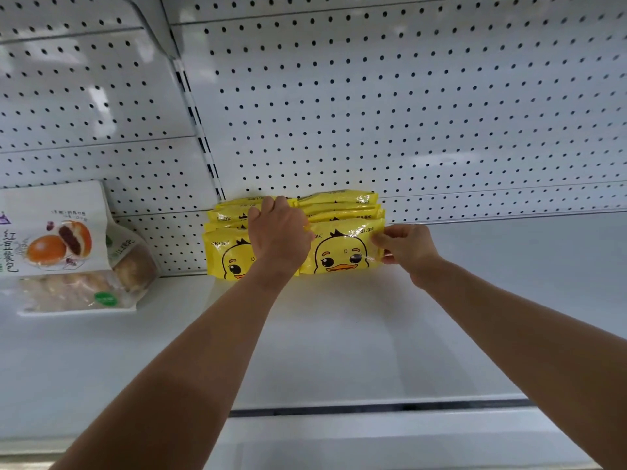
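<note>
So the biggest thing in your view is the white perforated back panel (407, 96), filling everything from 9 round through 12 to 3 o'clock. Below it the white shelf (339, 334) runs down towards 6. Over at 9 o'clock a bag of red bean buns (68, 249) leans against the panel with its bottom end on the shelf.

Pretty much dead centre, right at the back of the shelf, you've got the yellow duck packs standing on edge in two stacks side by side and touching, both backed up against the panel: the left stack (224, 256) and the right stack (339, 205).

Your left hand (280, 232) sits where the two stacks meet, fingers hooked over the top edge of the left stack, palm covering its front. Your right hand (407, 247), at 3 o'clock from the stacks, pinches the right edge of the front pack (342, 252) of the right stack between thumb and curled fingers.
</note>
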`<act>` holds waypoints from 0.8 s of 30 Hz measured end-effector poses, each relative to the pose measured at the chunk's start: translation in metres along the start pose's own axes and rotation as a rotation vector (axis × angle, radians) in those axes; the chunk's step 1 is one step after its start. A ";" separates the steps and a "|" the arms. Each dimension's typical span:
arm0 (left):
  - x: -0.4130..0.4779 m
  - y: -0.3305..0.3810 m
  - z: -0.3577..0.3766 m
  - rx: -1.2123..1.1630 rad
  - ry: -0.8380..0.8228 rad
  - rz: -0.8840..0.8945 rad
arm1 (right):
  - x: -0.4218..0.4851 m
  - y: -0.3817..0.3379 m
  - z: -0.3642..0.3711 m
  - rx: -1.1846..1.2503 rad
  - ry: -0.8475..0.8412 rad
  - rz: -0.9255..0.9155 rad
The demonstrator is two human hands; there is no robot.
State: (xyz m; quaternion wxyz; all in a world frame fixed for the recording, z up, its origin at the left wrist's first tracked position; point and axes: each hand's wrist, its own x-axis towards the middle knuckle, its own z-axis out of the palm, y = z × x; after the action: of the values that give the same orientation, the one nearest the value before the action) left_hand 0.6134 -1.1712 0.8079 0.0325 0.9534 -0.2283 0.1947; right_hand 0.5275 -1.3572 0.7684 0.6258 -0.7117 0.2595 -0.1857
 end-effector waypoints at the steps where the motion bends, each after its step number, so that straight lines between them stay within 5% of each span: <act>1: 0.000 0.000 0.000 -0.027 0.014 0.005 | 0.000 0.002 -0.001 -0.031 0.031 -0.003; 6: -0.023 0.012 -0.011 -0.714 0.079 -0.018 | -0.026 0.007 -0.020 -0.071 0.178 -0.033; 12: -0.065 0.057 -0.030 -1.404 -0.286 -0.267 | -0.094 0.003 -0.051 0.044 0.176 -0.048; 15: -0.088 0.088 -0.032 -1.518 -0.370 -0.308 | -0.125 0.004 -0.075 0.057 0.210 -0.045; 24: -0.158 0.223 -0.058 -1.574 -0.696 -0.059 | -0.218 0.027 -0.203 0.132 0.470 0.008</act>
State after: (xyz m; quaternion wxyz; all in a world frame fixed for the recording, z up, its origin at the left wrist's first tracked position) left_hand 0.3633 -1.2950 0.7944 0.6173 0.6643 -0.2688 -0.3246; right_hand 0.2305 -1.3896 0.7852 0.5940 -0.6055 0.3879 -0.3605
